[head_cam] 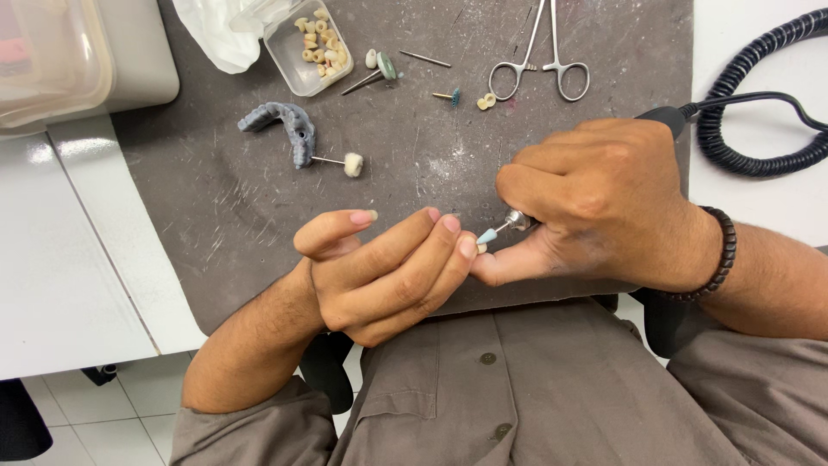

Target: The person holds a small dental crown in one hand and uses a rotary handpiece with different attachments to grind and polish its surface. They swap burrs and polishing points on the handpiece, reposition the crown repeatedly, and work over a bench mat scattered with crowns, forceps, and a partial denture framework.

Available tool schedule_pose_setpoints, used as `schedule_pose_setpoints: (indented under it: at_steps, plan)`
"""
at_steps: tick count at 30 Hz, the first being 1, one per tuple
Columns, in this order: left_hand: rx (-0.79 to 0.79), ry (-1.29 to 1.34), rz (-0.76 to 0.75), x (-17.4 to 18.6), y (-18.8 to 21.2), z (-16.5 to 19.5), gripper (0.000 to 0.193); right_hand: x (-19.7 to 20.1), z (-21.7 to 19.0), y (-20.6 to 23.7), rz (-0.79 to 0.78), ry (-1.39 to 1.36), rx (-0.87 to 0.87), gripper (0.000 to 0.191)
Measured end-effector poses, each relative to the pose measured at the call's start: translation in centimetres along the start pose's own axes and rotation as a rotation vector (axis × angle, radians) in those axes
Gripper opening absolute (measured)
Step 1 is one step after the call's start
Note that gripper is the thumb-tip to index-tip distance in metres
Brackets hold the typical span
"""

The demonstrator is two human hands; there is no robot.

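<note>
Our right hand (604, 203) is closed around the rotary handpiece (517, 220), its pale blue point touching the small tooth crown (481, 248) pinched in our left hand (388, 272) fingers above the grey mat (431, 155). A slip could nick a fingertip or fling the crown. A clear box of crowns (306, 47) sits top left on the counter (69, 259).

Bright, even overhead light — soft shadows under hands (483, 250), mild glare on white tabletop (69, 259), focus sharp.
</note>
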State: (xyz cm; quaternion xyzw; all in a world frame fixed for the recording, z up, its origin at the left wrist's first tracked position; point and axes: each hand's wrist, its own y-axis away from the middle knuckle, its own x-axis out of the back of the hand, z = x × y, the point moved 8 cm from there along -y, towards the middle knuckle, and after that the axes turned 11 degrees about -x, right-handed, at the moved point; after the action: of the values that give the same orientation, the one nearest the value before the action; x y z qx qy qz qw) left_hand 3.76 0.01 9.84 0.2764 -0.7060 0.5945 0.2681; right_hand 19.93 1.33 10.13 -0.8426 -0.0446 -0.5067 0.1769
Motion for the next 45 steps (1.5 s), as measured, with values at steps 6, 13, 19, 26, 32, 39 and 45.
schedule_pose_setpoints:
  at_steps: [6, 13, 19, 26, 32, 39, 45]
  plan:
    - [0.025, 0.048, 0.017, -0.1, 0.0, -0.2, 0.019, 0.3, -0.4, -0.1, 0.012, -0.013, 0.026, 0.056]
    - [0.001, 0.040, 0.035, 0.1, 0.0, -0.1, 0.019, 0.7, -0.2, -0.1, 0.033, -0.008, 0.018, 0.059]
    - [0.004, 0.031, 0.016, 0.1, 0.0, 0.0, 0.020, 0.5, -0.3, 0.0, 0.023, 0.000, 0.014, 0.059]
    - [0.144, 0.079, 0.014, 0.0, 0.3, -1.3, 0.016, -0.1, 0.1, 0.3, -0.015, -0.025, 0.028, 0.050]
    - [0.529, 0.234, 0.202, -0.5, 1.5, -5.2, 0.026, -0.2, 2.0, -0.4, -0.075, -0.185, -0.054, 0.022]
    - [0.211, -0.031, 0.070, 1.2, 0.5, -3.6, 0.029, 1.7, 0.8, 0.1, -0.042, 0.371, -0.077, 0.031]
    - [0.018, -0.206, 0.132, 2.0, 0.5, -1.3, 0.028, 2.2, 3.2, 4.8, -0.266, 0.267, -0.395, 0.032]
